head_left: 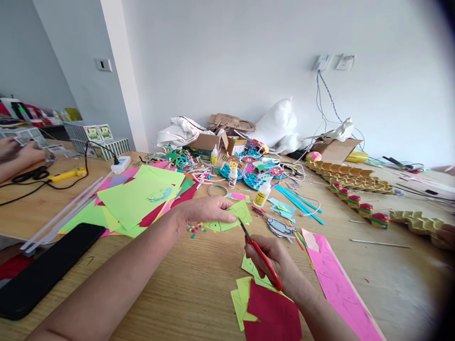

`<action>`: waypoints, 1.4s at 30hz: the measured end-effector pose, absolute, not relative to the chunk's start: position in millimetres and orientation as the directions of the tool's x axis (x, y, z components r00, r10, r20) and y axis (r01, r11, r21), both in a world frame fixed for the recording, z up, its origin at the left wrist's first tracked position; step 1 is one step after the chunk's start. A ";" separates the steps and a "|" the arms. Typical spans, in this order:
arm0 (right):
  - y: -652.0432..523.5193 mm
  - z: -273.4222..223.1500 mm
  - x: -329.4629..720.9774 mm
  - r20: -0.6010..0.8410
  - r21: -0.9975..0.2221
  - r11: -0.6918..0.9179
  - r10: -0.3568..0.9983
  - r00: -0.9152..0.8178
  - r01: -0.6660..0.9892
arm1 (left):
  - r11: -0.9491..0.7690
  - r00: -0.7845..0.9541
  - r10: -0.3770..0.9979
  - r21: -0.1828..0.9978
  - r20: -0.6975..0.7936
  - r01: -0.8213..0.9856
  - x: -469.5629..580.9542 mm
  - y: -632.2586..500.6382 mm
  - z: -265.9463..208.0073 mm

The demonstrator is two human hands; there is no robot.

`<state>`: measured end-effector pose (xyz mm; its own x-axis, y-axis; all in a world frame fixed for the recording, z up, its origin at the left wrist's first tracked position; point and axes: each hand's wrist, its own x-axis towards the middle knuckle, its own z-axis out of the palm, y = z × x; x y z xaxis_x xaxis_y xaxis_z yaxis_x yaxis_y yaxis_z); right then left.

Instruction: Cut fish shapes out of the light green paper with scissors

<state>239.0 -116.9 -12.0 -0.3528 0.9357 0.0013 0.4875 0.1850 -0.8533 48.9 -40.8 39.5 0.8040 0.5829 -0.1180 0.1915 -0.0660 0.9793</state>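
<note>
Between the thumb and fingers of my left hand (209,210) is a lime-green paper piece (243,211) with drawn outlines on it. My right hand (275,258) grips red-handled scissors (265,263), whose blades meet the paper's lower edge just right of my left thumb. Below my right hand lie more lime-green cut pieces (241,296) and dark red paper (273,308). Small colored dots (195,229) are scattered under my left hand. A grey fish-shaped cutout (280,228) rests right of the scissors.
Stacked colored paper sheets (135,196) lie at left, near a black phone (50,267) and a yellow glue gun (69,174). Glue bottles (262,192) stand ahead. A pink strip (337,279) and egg cartons (351,177) are at right. Another person's hands (30,154) work at far left.
</note>
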 end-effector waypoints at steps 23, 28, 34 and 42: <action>-115.8 -14.3 236.5 0.041 -0.817 0.225 0.941 -0.336 0.531 | -0.021 0.782 0.596 0.969 -0.184 0.245 53.6 -41.2 37.4; -116.0 -14.3 236.3 0.045 -0.820 0.219 0.946 -0.322 0.529 | -0.015 0.785 0.593 0.973 -0.178 0.232 53.2 -40.6 36.6; -114.9 -14.5 235.8 0.031 -0.835 0.200 0.948 -0.318 0.513 | -0.055 0.807 0.581 0.984 -0.108 0.171 51.7 -39.3 37.1; -114.2 -18.7 236.0 0.012 -0.891 0.161 0.943 -0.332 0.424 | -0.035 0.781 0.619 0.991 -0.082 0.132 53.3 -41.7 40.0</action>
<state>236.0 -114.2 -18.7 -0.3323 0.9431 0.0124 0.4244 0.1613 -0.8910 53.3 -41.7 40.0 0.7808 0.6193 -0.0824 0.1325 -0.0352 0.9906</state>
